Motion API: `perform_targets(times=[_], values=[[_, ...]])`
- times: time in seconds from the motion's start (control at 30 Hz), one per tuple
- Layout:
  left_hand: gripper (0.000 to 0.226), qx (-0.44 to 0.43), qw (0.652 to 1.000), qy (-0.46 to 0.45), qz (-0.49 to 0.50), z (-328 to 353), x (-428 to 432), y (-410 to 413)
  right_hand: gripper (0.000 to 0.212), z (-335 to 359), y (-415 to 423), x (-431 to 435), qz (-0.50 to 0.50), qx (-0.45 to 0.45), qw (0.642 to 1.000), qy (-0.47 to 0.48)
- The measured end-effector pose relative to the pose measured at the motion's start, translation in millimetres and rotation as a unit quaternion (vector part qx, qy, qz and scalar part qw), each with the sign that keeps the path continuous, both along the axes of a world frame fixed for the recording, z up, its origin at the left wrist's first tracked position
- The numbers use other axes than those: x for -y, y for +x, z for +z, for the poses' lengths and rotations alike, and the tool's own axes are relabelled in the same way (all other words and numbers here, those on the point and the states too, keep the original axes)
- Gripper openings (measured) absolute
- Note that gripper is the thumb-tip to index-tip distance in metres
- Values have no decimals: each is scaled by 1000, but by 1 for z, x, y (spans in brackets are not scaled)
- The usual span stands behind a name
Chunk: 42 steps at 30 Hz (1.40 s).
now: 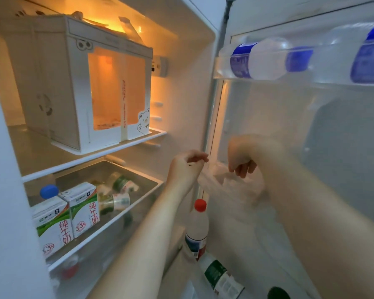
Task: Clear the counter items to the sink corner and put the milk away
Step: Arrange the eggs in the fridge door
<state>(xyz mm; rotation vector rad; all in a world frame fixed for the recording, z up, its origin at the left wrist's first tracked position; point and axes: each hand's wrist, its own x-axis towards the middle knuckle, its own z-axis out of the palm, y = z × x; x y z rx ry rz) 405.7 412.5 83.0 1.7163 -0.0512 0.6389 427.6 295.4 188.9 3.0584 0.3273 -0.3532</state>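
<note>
Only one view: my head camera, wide-angle, facing forward and slightly down into open fridge (188, 67). Very near; shelves (108, 151) fill left, door rack (268, 77) right. Both forearms reach in from bottom edge.

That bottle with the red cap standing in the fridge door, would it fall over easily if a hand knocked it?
Probably yes. The red-capped bottle is tall and narrow, so a knock near the cap would likely tip it. Its smooth plastic may be slippery. It stands just below the left hand, so a bump seems possible.
</note>
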Motion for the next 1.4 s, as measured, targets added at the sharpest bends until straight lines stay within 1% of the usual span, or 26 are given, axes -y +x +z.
perform_targets(times=[0.07, 0.13, 0.2, 0.27, 0.33, 0.47, 0.6, 0.67, 0.73, 0.9, 1.0, 1.13, 1.2, 1.4], values=[[23, -5, 999, 37, -5, 5, 5, 7, 19, -2, 3, 7, -5, -5, 1000, 5], [22, -9, 995, 98, -9, 10, 7, 14, 21, -4, 3, 12, 0, -13, 1000, 1], [22, -22, 985, 169, -39, 15, 10, 21, 21, -6, 1, 16, 14, -13, 1000, -5], [21, -43, 965, 249, -70, 20, 13, 26, 20, -8, -3, 22, 40, 9, 999, -20], [20, -52, 943, 317, -86, 23, 16, 30, 21, -10, -7, 29, 69, 50, 995, -46], [31, -52, 907, 400, -118, 27, 21, 33, 19, -17, -10, 38, 110, 99, 988, -53], [33, -35, 891, 437, -117, 25, 19, 39, 21, -24, -12, 39, 130, 115, 984, -38], [31, -33, 885, 453, -104, 23, 18, 43, 18, -28, -12, 40, 131, 112, 984, -52], [30, -43, 875, 474, -94, 23, 18, 45, 20, -33, -11, 43, 125, 114, 983, -70], [30, -65, 833, 542, -87, 29, 19, 51, 32, -41, -9, 48, 124, 126, 979, -106], [25, -89, 812, 569, -95, 31, 24, 53, 31, -44, -7, 51, 144, 112, 975, -127], [32, -96, 785, 604, -102, 36, 30, 54, 29, -43, -3, 57, 163, 101, 972, -135], [36, -105, 782, 604, -110, 37, 30, 56, 30, -42, -1, 59, 164, 103, 972, -132], [38, -110, 805, 571, -121, 28, 31, 61, 30, -45, 1, 60, 167, 116, 972, -118]])
